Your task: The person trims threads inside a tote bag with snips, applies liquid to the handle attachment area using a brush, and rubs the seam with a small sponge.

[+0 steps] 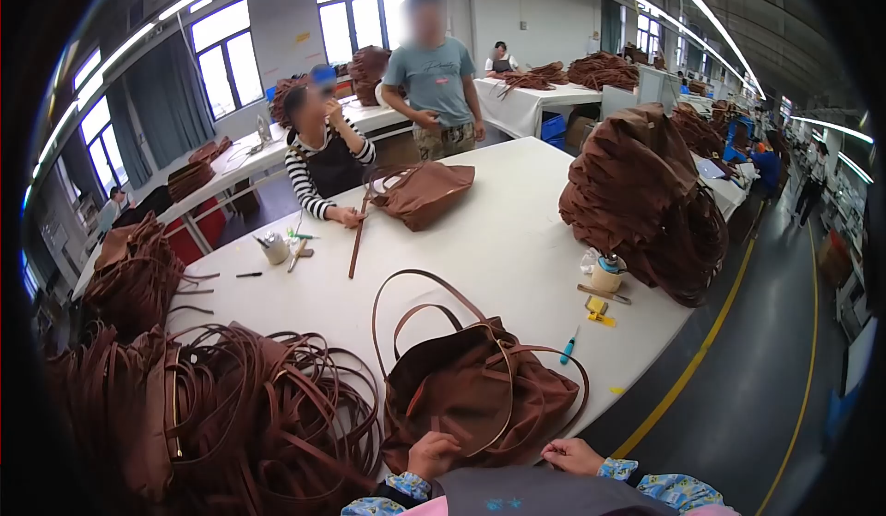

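At six o'clock, my left grip [434, 454] touches a bag [535, 387], likely limp, best lifted by its handles [406, 270]; right grip [574, 456] beside; whether either clasps, I can't tell.

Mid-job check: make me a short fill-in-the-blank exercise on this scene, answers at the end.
1. The bag nearest the person's left hand is ____ in colour.
2. In the picture, the teal-handled tool lies to the ____ of the person's left hand.
3. The co-worker's sleeves across the table are patterned with ____.
4. The clips beside that tool are ____ in colour.

Missing words: brown; right; stripes; yellow.
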Demonstrator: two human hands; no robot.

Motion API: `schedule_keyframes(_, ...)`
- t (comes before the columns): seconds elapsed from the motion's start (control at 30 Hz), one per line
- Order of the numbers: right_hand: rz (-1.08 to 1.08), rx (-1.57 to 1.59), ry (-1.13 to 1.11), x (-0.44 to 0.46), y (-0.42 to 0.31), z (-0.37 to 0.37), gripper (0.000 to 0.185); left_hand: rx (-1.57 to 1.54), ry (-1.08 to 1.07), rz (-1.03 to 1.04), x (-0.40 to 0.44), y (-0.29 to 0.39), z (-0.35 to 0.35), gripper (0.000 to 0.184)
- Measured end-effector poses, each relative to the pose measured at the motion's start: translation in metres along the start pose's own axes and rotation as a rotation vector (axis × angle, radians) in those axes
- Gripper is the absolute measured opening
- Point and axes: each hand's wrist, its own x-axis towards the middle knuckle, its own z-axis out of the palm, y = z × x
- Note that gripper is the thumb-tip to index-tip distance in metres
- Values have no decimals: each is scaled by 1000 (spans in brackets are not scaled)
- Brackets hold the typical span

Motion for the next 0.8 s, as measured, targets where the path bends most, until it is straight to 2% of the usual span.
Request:
schedule_keyframes(0.03,55,22,-25,-4,-2,-2,17,26,30,0,-2,11,0,14)
schedule_keyframes(0.07,-77,-50,33,-9,-7,-5,17,33,80,4,-5,22,1,14)
schedule_keyframes(0.1,-140,17,35,16,1,-4,15,29,105,54,6,9,-6,15)
schedule_keyframes(0.17,-73,94,48,16,-24,-10,11,37,142,95,17,35,-27,15)
schedule_keyframes(0.23,-111,221,72,19,-30,-20,9,91,149,144,24,54,-40,15)
schedule_keyframes(0.3,-143,158,114,15,-47,-30,9,128,169,138,19,64,-44,17)
schedule_keyframes(0.63,-155,315,112,10,-73,-17,11,174,154,87,-15,51,-14,19)
schedule_keyframes(0.8,-316,231,79,17,-91,5,12,169,127,117,-29,49,-22,18)
